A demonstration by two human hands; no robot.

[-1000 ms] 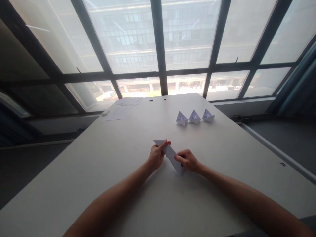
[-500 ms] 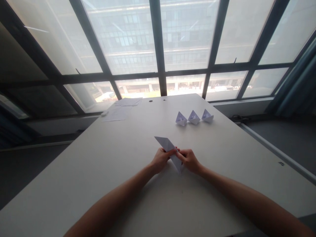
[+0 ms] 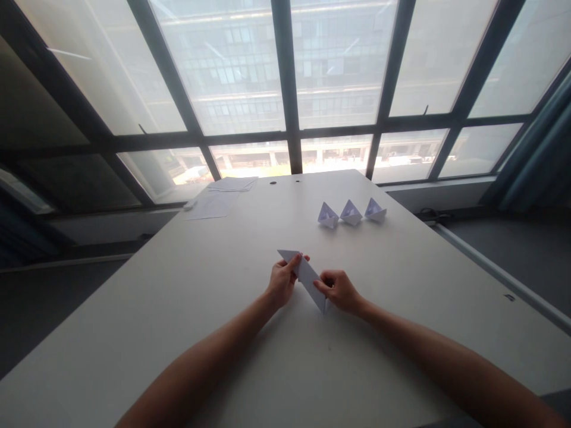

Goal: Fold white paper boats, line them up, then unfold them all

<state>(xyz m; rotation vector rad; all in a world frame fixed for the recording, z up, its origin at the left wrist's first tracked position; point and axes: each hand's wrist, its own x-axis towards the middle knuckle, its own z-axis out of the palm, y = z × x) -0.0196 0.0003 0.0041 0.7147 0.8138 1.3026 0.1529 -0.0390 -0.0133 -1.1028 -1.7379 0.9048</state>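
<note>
A folded piece of white paper (image 3: 311, 282) with pointed ends is held slantwise just above the table, its upper tip to the left and its lower tip towards me. My left hand (image 3: 284, 282) pinches it near the upper part, thumb on the front face. Lower down, my right hand (image 3: 339, 290) grips the right edge between thumb and curled fingers. The fingers behind the paper are partly hidden. Beyond my hands stand three folded paper boats (image 3: 351, 213) in a row.
The white table (image 3: 178, 333) stretches towards large framed windows (image 3: 241, 65). Several flat sheets of paper (image 3: 212, 205) lie at its far left, beside a small white object (image 3: 190, 205). A small dark mark (image 3: 509, 297) shows near the right edge. Blue curtains (image 3: 535, 142) hang at the right.
My left hand has shifted left and up along the folded paper, its thumb now near the top. The hands are farther apart, and the paper looks narrower and turned slightly.
</note>
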